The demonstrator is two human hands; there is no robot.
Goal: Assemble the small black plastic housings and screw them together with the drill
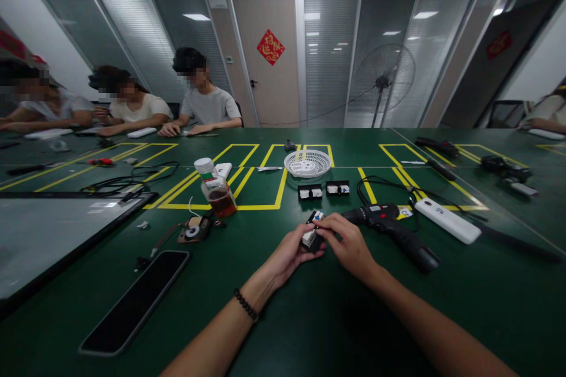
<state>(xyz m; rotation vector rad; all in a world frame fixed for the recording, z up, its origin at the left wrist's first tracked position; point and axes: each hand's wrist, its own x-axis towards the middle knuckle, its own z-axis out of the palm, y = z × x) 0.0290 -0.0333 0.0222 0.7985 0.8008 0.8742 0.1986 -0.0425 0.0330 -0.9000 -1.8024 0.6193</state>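
The left hand (289,250) has its fingers closed around a small block (309,238); the right hand's (349,241) fingers bend against it, pinch unclear. Uneven pushing could make it slip.

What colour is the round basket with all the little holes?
The round basket is white, seen in the head view.

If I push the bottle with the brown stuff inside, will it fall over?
The bottle might tip if pushed near its cap, because it stands taller than it is wide. The brown liquid fills only the bottom, so it may slosh and probably keeps that end heavier.
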